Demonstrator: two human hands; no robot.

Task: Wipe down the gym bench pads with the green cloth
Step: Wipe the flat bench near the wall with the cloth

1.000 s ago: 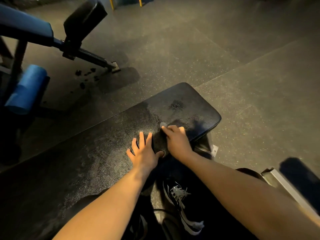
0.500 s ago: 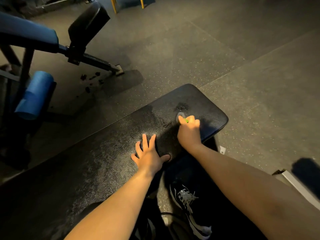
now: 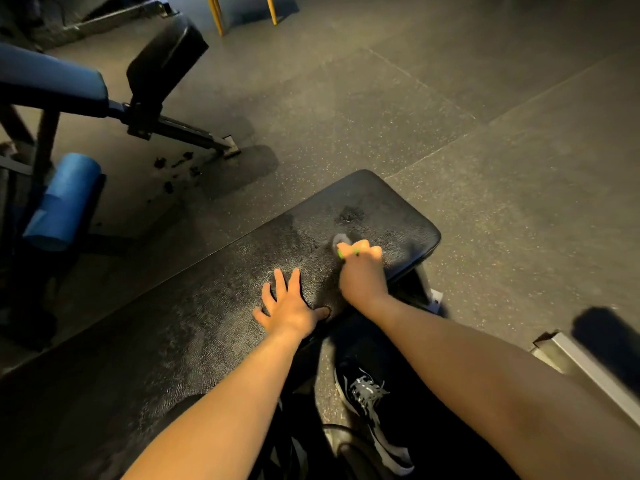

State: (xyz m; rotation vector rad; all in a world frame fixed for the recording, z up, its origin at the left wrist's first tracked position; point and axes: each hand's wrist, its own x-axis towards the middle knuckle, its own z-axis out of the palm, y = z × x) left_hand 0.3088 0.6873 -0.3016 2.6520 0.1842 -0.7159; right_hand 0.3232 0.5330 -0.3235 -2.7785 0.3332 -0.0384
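Most of the cloth [image 3: 346, 251] is hidden: only a thin green strip shows under the curled fingers of the right hand [image 3: 362, 271], which grips it and presses it on the pad [image 3: 207, 317] near the far end, toward the right edge. A pale blurred patch just beyond the knuckles is hard to identify. The pad's near end is cut off by the frame and lost in shadow. The left hand [image 3: 289, 306] lies flat on the pad, fingers spread and straight, just beside the right wrist and close to the pad's near edge.

The pad is black and pebbled, with a dark scuff [image 3: 351, 214] near its far end. The floor [image 3: 485, 168] is dark speckled rubber matting with visible seams. Below the pad's edge, a black shoe [image 3: 370, 403] with white laces stands on the floor. To the left sits another bench [image 3: 52, 84] with blue padding, a blue roller [image 3: 62, 199] and a black pad [image 3: 166, 53] on its frame; dark crumbs [image 3: 173, 164] lie on the floor beside its foot. Two yellow legs [image 3: 216, 12] are cut off at the top.
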